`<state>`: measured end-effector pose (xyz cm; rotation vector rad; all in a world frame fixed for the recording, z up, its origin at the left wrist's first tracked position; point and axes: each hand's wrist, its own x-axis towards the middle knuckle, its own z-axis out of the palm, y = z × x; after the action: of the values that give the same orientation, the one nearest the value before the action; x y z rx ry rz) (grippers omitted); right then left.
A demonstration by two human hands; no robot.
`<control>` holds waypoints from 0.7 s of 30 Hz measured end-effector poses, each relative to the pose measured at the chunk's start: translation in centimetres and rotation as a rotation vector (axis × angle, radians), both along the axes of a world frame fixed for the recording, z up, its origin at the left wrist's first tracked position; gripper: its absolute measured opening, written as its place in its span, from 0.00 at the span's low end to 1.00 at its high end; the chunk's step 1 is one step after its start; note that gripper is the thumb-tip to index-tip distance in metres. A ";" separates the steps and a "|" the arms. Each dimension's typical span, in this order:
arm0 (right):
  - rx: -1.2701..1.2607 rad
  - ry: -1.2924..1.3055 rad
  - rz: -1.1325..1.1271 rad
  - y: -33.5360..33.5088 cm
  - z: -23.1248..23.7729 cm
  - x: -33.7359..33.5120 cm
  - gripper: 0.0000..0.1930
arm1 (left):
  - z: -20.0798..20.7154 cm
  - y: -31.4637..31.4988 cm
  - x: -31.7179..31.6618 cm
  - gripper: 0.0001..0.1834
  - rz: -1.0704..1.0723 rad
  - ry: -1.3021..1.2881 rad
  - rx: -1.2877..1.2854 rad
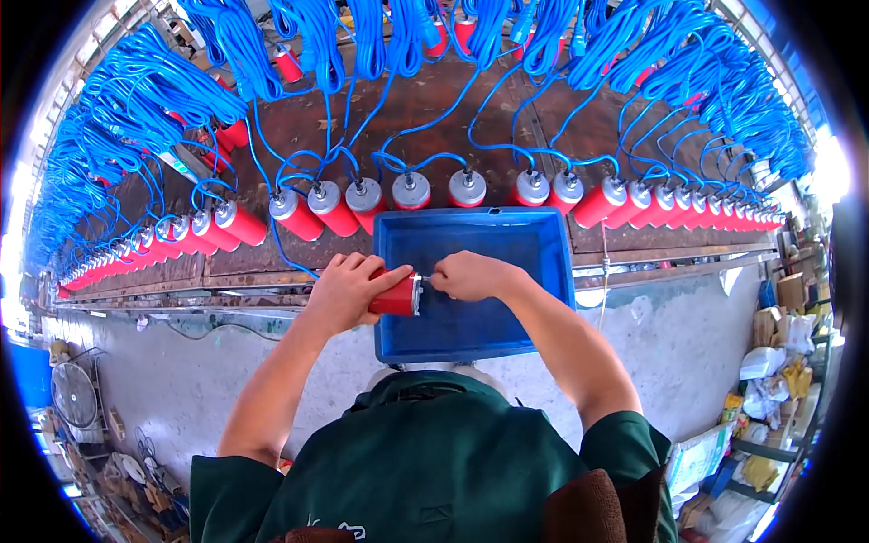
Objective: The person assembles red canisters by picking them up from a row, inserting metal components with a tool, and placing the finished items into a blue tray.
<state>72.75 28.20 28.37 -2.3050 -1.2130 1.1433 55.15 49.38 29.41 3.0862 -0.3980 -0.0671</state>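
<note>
My left hand (347,291) is wrapped round a red cylinder (395,297) with a silver metal end cap, tipped on its side over the left part of a blue plastic tray (543,342). The capped end points right. Just beside that end is my right hand (464,276), its fingers pinched together; what they hold, if anything, is too small to make out. A blue cable (291,258) runs down toward the held cylinder, and my left hand hides where it ends.
Red cylinders (412,192) with silver caps and blue cables stand in a long row along the brown bench (425,118). Coiled blue cables (367,41) hang above. Cartons and bags (765,362) are piled at right; a fan (74,395) stands at left.
</note>
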 end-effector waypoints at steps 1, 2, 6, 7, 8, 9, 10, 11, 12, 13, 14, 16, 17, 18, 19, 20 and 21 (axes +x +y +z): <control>-0.076 0.079 0.022 0.2 0.0 0.2 0.14 | -0.1 0.0 0.0 0.58 -0.002 0.000 0.000; -0.076 0.080 0.021 0.1 0.0 0.2 0.14 | -0.1 -0.1 0.0 0.58 -0.003 0.000 0.000; -0.075 -0.118 0.121 0.0 0.3 0.0 0.17 | 0.1 0.0 0.1 0.58 -0.007 0.002 0.000; -0.045 -0.187 0.123 -0.1 0.4 -0.2 0.18 | 0.0 0.0 0.1 0.59 -0.002 0.001 -0.012; -0.044 -0.187 0.123 -0.2 0.4 -0.3 0.18 | 0.1 0.0 0.1 0.59 -0.002 0.001 -0.011; -0.035 -0.194 0.105 -0.3 0.5 -0.4 0.18 | 0.1 -0.1 0.0 0.58 0.009 0.002 -0.028; -0.027 -0.200 0.087 -0.4 0.6 -0.6 0.17 | 0.2 -0.2 0.0 0.57 0.021 0.003 -0.044; -0.026 -0.199 0.088 -0.6 0.4 -0.8 0.17 | 0.2 -0.2 0.0 0.57 0.021 0.003 -0.044; 0.010 -0.182 0.059 -1.0 0.1 -0.9 0.16 | 0.2 -0.3 0.1 0.57 0.016 -0.002 -0.043; 0.045 -0.165 0.030 -1.2 -0.2 -1.0 0.15 | 0.3 -0.3 0.1 0.58 0.010 -0.007 -0.042; 0.045 -0.165 0.030 -1.1 -0.5 -0.9 0.15 | 0.2 -0.2 0.1 0.58 0.011 -0.007 -0.042; 0.002 0.026 0.004 -0.9 -0.9 -0.5 0.14 | 0.0 -0.1 0.1 0.59 -0.012 -0.006 -0.016; 0.002 0.027 0.003 -1.1 -1.1 -0.4 0.14 | 0.0 -0.2 0.1 0.59 -0.013 -0.005 -0.017; 0.009 -0.013 0.030 -1.2 -1.0 -0.4 0.15 | 0.1 -0.2 0.2 0.58 -0.004 0.001 -0.026; 0.017 -0.053 0.058 -1.2 -0.8 -0.3 0.16 | 0.2 -0.3 0.2 0.58 0.005 0.007 -0.034; 0.017 -0.054 0.057 -1.3 -0.6 -0.4 0.16 | 0.2 -0.3 0.3 0.58 0.004 0.007 -0.034; -0.020 -0.159 0.088 -1.2 0.6 -0.8 0.16 | 0.2 -0.3 0.2 0.58 0.002 0.003 -0.019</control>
<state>71.90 26.98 28.97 -2.4180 -1.3776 1.0211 55.33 49.09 29.57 3.0671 -0.3923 -0.0674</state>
